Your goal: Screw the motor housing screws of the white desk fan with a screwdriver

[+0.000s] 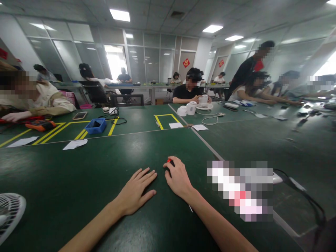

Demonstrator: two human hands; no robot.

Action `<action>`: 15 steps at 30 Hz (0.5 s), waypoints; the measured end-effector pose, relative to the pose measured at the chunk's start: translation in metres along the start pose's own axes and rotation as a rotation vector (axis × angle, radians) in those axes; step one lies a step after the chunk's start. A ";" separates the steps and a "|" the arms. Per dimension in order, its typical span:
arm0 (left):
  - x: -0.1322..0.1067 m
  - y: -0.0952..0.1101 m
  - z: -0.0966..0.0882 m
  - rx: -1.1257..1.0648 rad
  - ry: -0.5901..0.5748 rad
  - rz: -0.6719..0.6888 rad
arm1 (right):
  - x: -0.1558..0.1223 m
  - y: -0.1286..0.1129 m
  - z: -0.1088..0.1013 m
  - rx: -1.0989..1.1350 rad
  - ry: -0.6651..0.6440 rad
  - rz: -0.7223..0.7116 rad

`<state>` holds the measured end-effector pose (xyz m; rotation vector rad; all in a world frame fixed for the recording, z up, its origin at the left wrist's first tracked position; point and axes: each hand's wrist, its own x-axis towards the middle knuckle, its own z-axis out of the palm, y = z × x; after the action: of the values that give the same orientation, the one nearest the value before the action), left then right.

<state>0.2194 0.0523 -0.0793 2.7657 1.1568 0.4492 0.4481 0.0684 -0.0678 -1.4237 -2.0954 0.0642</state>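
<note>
My left hand (pixel 136 190) lies palm down on the green table (pixel 86 196), its fingers stretched out and holding nothing. To its right, my right hand (pixel 178 176) is closed around what looks like a screwdriver (pixel 170 161). A red and black handle end shows by the fingertips, and a thin metal tip sticks out beneath the wrist. The palm hides the middle of it. A small gap separates the two hands.
A white fan (pixel 12 213) stands at the left edge. Farther off are a blue bin (pixel 96 126), paper slips (pixel 75 144), yellow tape outlines and white cups (pixel 191 107). A blurred-out object (pixel 240 189) and a black cable lie to the right. Several people sit around.
</note>
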 end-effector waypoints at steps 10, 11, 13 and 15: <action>-0.004 0.002 -0.009 0.014 -0.067 0.024 | 0.000 -0.003 -0.006 -0.037 -0.017 -0.022; -0.003 0.002 -0.014 0.016 -0.063 0.031 | 0.000 -0.004 -0.007 -0.049 -0.019 -0.028; -0.001 0.005 -0.027 0.023 -0.073 0.040 | -0.001 -0.008 -0.008 -0.074 -0.027 -0.039; 0.002 0.008 -0.044 0.039 -0.106 0.037 | -0.003 -0.013 -0.007 -0.093 -0.042 -0.043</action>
<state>0.2122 0.0478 -0.0356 2.8101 1.1046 0.2830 0.4416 0.0583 -0.0583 -1.4422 -2.1872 -0.0204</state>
